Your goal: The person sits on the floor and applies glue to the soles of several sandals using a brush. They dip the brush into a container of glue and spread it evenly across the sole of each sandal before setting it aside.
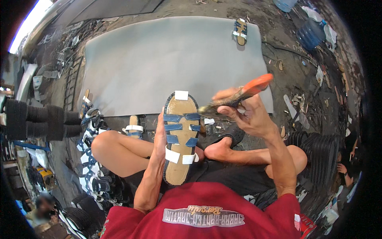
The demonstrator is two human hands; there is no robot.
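Upright in front of me is a sandal (182, 137) with a tan insole, blue cut-out straps and white strap pieces, a white tag at its toe. My left hand (160, 137) grips it along its left edge, with the fingers mostly hidden behind it. To the right of the sandal, my right hand (251, 113) is closed around a hand tool with an orange handle (258, 83) and a dark, worn body; I cannot tell its kind. The tool's narrow, yellowish tip is near the sandal's upper right edge; whether it touches is unclear.
A grey sheet (159, 63) covers the ground ahead, with another sandal (240, 32) at its far right. Many sandals (93, 159) are lined up on my left. Dark ribbed soles (316, 157) are stacked at the right, and a blue water jug (310, 35) lies beyond.
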